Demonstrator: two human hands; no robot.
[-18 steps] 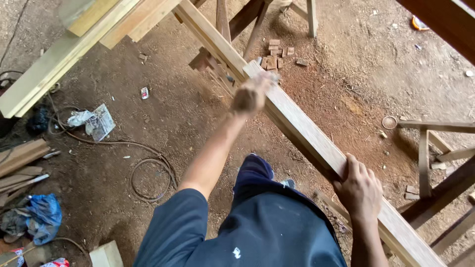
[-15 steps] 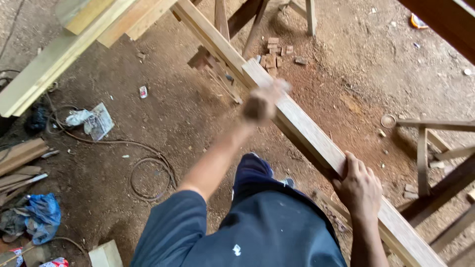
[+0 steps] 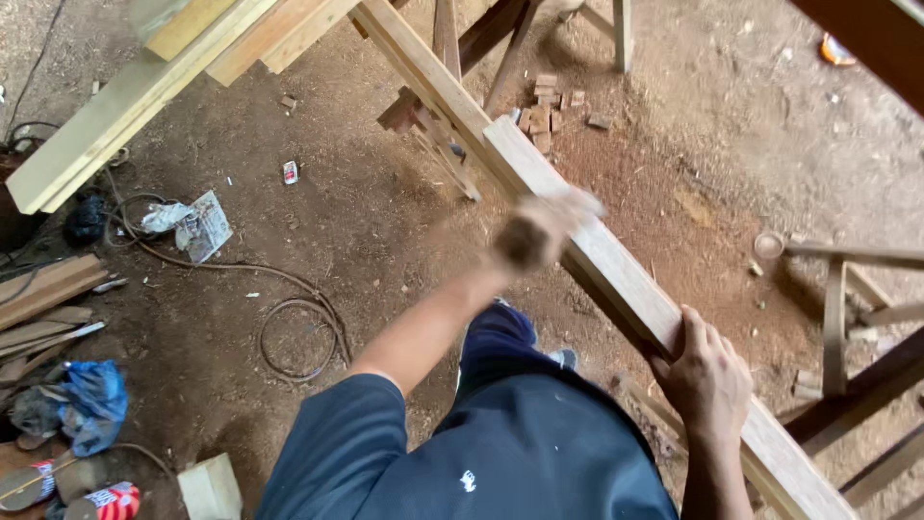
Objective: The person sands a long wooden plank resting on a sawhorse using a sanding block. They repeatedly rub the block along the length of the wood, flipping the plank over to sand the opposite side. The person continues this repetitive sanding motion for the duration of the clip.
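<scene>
Gripping long plank [image 3: 616, 274] near its close end — right hand [image 3: 707, 376], fingers curled over edge, clamped on wood. Pressing dark block [image 3: 525, 241] against plank's top face with left hand [image 3: 549, 226] — blurred, finger state impossible to tell. Plank lying diagonally across trestle [image 3: 452, 58], above dirt floor [image 3: 318, 221] with cable [image 3: 289, 318] underfoot. Risking slip: plank shifting under loose grip, knuckles scraping edge, feet catching cable.

A long wooden beam [image 3: 616, 274] runs from eleven o'clock to five. The right hand [image 3: 707, 371] grips its edge; the blurred left hand [image 3: 539, 231] rests on it. A cable [image 3: 289, 318] coils on the dirt at nine o'clock.
</scene>
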